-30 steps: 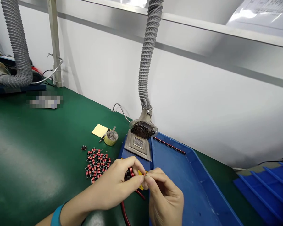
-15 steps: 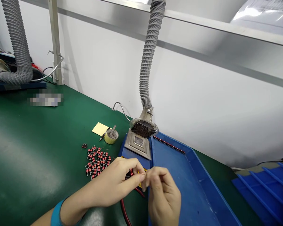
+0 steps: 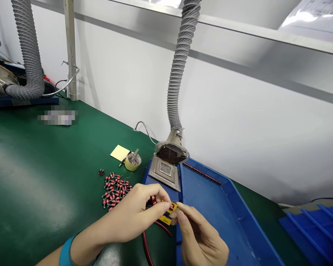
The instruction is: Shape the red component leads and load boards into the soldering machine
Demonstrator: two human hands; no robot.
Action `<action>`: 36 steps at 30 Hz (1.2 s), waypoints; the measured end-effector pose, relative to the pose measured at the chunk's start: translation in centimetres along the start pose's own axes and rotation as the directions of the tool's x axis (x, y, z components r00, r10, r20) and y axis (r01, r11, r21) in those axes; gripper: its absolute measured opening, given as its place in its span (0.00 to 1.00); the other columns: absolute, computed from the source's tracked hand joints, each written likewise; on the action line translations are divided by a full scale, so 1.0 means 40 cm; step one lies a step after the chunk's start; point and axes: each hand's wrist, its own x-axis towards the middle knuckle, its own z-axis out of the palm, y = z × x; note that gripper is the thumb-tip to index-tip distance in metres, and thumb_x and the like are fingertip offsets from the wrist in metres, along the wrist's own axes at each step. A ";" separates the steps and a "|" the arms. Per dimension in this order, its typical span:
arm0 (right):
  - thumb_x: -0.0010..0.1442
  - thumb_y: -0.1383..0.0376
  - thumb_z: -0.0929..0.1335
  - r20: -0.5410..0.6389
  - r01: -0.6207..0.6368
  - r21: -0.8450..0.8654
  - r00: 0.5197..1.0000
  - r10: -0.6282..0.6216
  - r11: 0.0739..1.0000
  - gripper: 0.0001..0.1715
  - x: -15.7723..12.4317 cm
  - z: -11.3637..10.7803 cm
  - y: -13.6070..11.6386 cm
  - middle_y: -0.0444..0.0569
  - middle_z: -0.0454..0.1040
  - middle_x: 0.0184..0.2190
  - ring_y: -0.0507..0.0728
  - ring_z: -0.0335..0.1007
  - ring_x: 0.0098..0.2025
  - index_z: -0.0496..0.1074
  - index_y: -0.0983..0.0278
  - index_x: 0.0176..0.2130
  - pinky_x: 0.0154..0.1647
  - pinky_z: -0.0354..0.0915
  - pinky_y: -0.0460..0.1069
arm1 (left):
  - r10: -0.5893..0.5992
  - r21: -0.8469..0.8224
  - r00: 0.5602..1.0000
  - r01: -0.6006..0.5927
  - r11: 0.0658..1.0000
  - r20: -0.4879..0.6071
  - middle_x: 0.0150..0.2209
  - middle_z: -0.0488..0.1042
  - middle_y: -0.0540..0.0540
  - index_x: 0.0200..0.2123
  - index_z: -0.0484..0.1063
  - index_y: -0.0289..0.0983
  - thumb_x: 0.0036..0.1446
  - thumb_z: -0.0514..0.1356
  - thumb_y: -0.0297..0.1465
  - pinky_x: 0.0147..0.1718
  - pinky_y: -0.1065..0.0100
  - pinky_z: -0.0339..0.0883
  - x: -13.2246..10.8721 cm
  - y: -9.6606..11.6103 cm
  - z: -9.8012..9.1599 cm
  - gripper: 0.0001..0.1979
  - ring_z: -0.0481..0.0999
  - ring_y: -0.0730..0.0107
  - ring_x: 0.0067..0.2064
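Note:
My left hand [image 3: 144, 211], with a blue band at the wrist, is closed in a pinch at the front of the bench. At its fingertips shows a small red-and-black coil [image 3: 172, 207], partly hidden. My right hand [image 3: 202, 232] faces it over the blue tray's near left edge, thumb and forefinger pressed together close to the coil. Whatever lies between those right fingers is too small to make out. Left of my hands lies a loose pile of similar red-and-black coils [image 3: 116, 188] with wire legs. More red and black shows behind my left fingers.
A solder pot [image 3: 165, 170] with a silvery square stands beneath a fume-extraction hood [image 3: 172, 151]. The blue tray [image 3: 211, 214] holds a row of red-and-black parts [image 3: 201, 174]. Near the pile are a yellow tub [image 3: 132, 162], a yellow pad [image 3: 120, 153] and a red cable [image 3: 145, 247].
My right hand has moved slightly right and its fingers have straightened into a pinch. The small red-and-black coil now shows between the hands. The view has shifted a little.

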 end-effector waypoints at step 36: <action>0.58 0.73 0.67 0.301 0.126 0.057 0.944 -0.137 0.990 0.09 0.020 -0.036 -0.016 0.45 0.73 0.24 0.54 0.70 0.27 0.75 0.60 0.35 0.30 0.69 0.48 | -0.024 0.008 1.000 0.024 1.000 0.013 0.28 0.69 0.54 0.29 0.69 0.36 0.62 0.55 0.29 0.29 0.72 0.55 0.003 0.009 0.001 0.08 0.64 0.75 0.31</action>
